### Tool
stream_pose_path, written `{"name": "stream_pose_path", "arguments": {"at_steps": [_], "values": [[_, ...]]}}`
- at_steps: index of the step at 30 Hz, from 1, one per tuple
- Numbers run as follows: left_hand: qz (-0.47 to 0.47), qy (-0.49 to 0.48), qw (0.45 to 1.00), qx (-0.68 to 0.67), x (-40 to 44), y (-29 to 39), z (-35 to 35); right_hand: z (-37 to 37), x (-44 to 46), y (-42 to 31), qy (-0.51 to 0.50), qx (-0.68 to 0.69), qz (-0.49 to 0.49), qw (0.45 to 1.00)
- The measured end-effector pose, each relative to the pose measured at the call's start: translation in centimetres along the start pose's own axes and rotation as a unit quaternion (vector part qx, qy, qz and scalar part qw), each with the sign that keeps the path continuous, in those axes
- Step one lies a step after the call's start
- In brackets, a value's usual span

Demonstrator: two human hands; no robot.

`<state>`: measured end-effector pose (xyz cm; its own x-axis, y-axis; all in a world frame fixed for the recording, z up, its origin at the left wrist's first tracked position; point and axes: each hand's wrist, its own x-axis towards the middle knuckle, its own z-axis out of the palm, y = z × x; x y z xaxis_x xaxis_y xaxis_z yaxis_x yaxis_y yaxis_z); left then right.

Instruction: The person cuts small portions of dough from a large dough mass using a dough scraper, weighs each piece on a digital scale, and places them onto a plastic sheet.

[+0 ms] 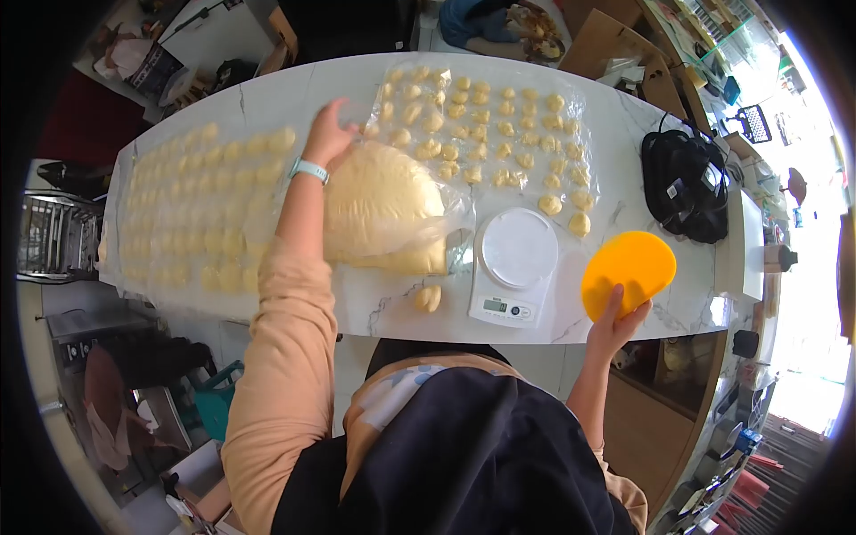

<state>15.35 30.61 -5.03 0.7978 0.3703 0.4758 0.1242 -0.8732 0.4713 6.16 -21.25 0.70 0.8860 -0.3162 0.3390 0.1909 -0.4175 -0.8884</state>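
A large mass of dough (379, 201) lies mid-table, partly under clear plastic film. My left hand (332, 134) is at its upper left edge, fingers bent near the film; whether they pinch it is unclear. In my right hand (617, 319) is a yellow scraper (635, 267), held over the table's front right. Between the dough and the scraper stands a white kitchen scale (517, 259) with a bare plate. One small dough piece (427, 299) sits alone in front of the large mass.
Rows of small dough pieces (506, 129) lie on plastic at the back. More rows (201, 187) lie under film on the left. A black bag (685, 183) rests at the right end of the marble table (615, 201). Open cardboard boxes (611, 45) stand behind.
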Motion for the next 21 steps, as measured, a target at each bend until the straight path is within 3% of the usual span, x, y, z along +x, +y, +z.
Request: {"name": "stream_pose_path", "arguments": {"at_steps": [3,5,6,7,8,9,10,15,18,19,21], "values": [[-0.026,0.133,0.975,-0.175,-4.4,7.4,-6.3,0.7,0.7,-0.2,-0.010,0.029,-0.038,0.999],[-0.026,0.173,0.945,-0.276,-10.7,13.3,-8.5,1.6,0.1,-1.8,-0.089,0.121,0.014,0.989],[-0.047,0.130,0.945,-0.296,-14.9,14.4,-8.2,2.2,-0.5,-2.6,-0.159,0.144,0.023,0.976],[0.005,-0.004,0.959,-0.282,-18.9,14.8,-8.4,2.9,-0.8,-3.1,-0.261,0.145,-0.031,0.954],[-0.014,-0.101,0.960,-0.261,-21.4,16.8,-8.6,3.6,-1.3,-4.1,-0.390,0.100,-0.005,0.915],[-0.017,-0.094,0.973,-0.211,-23.2,18.4,-8.0,4.5,-1.4,-6.4,-0.499,0.024,-0.029,0.866],[-0.020,-0.087,0.983,-0.160,-24.6,19.2,-7.1,6.0,-2.3,-6.6,-0.544,-0.009,-0.056,0.837],[-0.025,-0.086,0.985,-0.146,-28.0,18.5,-5.7,11.1,-3.5,-9.0,-0.642,-0.122,-0.242,0.717],[-0.064,-0.124,0.981,-0.135,-28.4,19.1,-6.1,12.6,-6.6,-9.0,-0.658,-0.235,-0.286,0.656],[-0.077,-0.139,0.979,-0.124,-28.4,19.2,-6.5,12.3,-8.2,-6.6,-0.623,-0.177,-0.312,0.695],[-0.205,-0.146,0.952,-0.173,-28.7,19.9,-7.2,11.1,-9.9,-3.4,-0.553,-0.083,-0.323,0.764]]}}
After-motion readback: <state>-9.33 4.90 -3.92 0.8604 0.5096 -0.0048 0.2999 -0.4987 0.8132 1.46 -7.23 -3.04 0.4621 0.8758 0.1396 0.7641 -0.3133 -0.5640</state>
